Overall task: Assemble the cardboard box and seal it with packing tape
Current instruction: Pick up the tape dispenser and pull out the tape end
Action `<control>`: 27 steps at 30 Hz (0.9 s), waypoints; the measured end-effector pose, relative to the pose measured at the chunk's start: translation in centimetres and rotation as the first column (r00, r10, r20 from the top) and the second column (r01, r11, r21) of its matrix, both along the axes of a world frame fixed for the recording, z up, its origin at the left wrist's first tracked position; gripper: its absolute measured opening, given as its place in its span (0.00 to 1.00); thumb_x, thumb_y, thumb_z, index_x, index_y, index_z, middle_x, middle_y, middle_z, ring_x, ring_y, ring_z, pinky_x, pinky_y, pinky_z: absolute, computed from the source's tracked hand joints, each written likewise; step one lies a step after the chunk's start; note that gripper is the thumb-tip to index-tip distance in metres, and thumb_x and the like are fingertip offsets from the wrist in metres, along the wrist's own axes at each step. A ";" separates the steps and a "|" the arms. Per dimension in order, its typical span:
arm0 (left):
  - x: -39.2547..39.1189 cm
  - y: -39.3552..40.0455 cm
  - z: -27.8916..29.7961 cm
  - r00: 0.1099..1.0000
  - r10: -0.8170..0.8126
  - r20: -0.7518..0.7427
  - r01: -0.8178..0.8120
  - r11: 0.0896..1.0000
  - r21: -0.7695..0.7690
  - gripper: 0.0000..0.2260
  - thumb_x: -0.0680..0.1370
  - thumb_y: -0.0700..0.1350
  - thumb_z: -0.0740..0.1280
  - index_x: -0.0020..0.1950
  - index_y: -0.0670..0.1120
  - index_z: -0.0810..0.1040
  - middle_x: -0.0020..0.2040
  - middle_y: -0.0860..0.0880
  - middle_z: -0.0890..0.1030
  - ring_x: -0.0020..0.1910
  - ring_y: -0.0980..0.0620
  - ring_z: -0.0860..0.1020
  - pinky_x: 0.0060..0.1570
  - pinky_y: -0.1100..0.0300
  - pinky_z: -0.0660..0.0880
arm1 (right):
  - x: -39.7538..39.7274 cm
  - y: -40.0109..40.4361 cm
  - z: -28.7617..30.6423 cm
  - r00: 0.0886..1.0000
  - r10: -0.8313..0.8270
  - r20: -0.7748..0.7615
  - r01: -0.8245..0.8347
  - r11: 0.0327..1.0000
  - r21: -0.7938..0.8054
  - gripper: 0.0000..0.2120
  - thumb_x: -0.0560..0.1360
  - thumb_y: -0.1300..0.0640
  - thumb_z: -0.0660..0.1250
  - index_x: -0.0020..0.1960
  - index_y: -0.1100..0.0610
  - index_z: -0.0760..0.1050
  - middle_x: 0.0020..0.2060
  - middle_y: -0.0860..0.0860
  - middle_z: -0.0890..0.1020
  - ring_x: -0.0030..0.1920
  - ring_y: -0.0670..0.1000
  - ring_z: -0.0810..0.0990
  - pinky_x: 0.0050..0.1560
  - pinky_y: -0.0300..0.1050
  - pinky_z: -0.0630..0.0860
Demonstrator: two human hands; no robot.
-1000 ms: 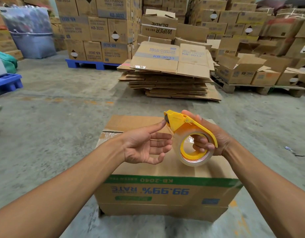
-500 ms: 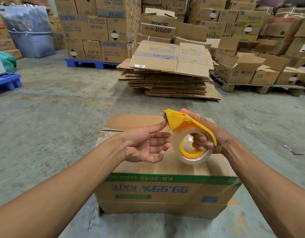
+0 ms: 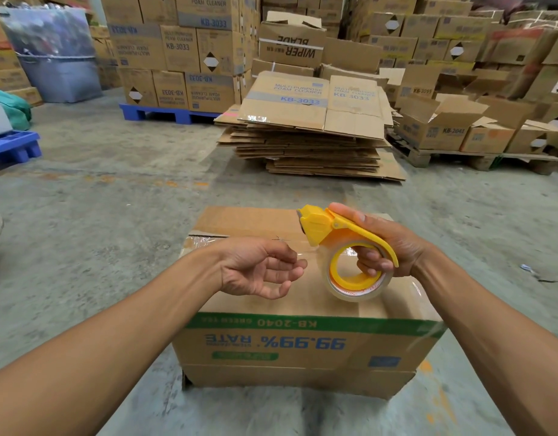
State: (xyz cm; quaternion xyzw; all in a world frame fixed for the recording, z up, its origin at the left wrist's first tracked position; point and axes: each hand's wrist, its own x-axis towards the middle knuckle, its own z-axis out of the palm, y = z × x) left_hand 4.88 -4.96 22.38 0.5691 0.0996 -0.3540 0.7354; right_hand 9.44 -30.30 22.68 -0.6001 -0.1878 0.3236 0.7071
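Observation:
A brown cardboard box with a green band and upside-down blue print stands on the concrete floor, its top flaps folded down. Above its top, my right hand grips a yellow tape dispenser, fingers curled through the core of the clear tape roll. Just left of the dispenser's cutter, my left hand has its fingers curled, thumb and forefinger pinching the free end of the clear tape. A short, faint strip runs from those fingers to the roll. Old clear tape shows on the box's far left corner.
A pile of flattened cartons lies on the floor straight ahead. Stacked boxes sit on a blue pallet at back left. Open boxes stand on a wooden pallet at right. Another blue pallet is at far left.
My left hand's fingers, spread beside the dispenser before, have curled into a pinch on the tape end and drawn slightly left. The right hand and dispenser stay in place.

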 end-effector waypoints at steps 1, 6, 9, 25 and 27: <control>0.0 -0.1 -0.1 1.000 0.016 -0.015 -0.016 1.000 -0.002 0.04 0.76 0.36 0.66 0.45 0.43 0.73 0.39 0.45 0.83 0.35 0.53 0.81 0.38 0.57 0.78 | 0.0 0.1 0.0 1.000 0.005 0.013 -0.005 1.000 -0.023 0.30 0.64 0.39 0.77 0.64 0.42 0.78 0.21 0.54 0.72 0.16 0.46 0.69 0.23 0.41 0.75; 0.3 -0.5 -0.2 0.992 0.108 -0.065 -0.111 0.992 -0.057 0.03 0.75 0.39 0.67 0.44 0.41 0.74 0.36 0.45 0.80 0.33 0.51 0.78 0.40 0.55 0.78 | 0.0 0.5 0.0 1.000 0.009 0.016 -0.008 0.998 -0.055 0.29 0.64 0.39 0.76 0.64 0.41 0.77 0.22 0.54 0.73 0.17 0.48 0.71 0.24 0.43 0.76; 0.2 -0.8 -0.4 0.990 0.136 -0.043 -0.138 0.989 -0.059 0.06 0.74 0.41 0.72 0.43 0.42 0.76 0.36 0.45 0.81 0.33 0.52 0.79 0.36 0.57 0.79 | -0.1 0.5 0.3 1.000 0.017 0.005 -0.016 0.999 -0.039 0.29 0.63 0.39 0.77 0.63 0.40 0.78 0.22 0.54 0.73 0.17 0.48 0.71 0.25 0.42 0.76; 1.5 5.5 -1.1 0.966 0.156 0.206 -0.218 0.921 0.324 0.05 0.75 0.36 0.70 0.40 0.41 0.76 0.33 0.45 0.77 0.29 0.55 0.70 0.26 0.65 0.76 | -0.1 1.2 1.9 0.966 0.207 0.153 -0.125 0.897 -0.423 0.20 0.75 0.54 0.65 0.67 0.47 0.76 0.35 0.55 0.83 0.25 0.50 0.76 0.21 0.41 0.77; 1.8 6.2 -0.8 0.964 0.167 0.205 -0.231 0.911 0.343 0.02 0.74 0.37 0.71 0.43 0.40 0.79 0.35 0.45 0.78 0.29 0.55 0.71 0.28 0.64 0.76 | 0.3 2.4 2.8 0.939 0.251 0.237 -0.104 0.860 -0.500 0.21 0.74 0.52 0.67 0.67 0.47 0.76 0.34 0.52 0.84 0.25 0.49 0.77 0.21 0.41 0.77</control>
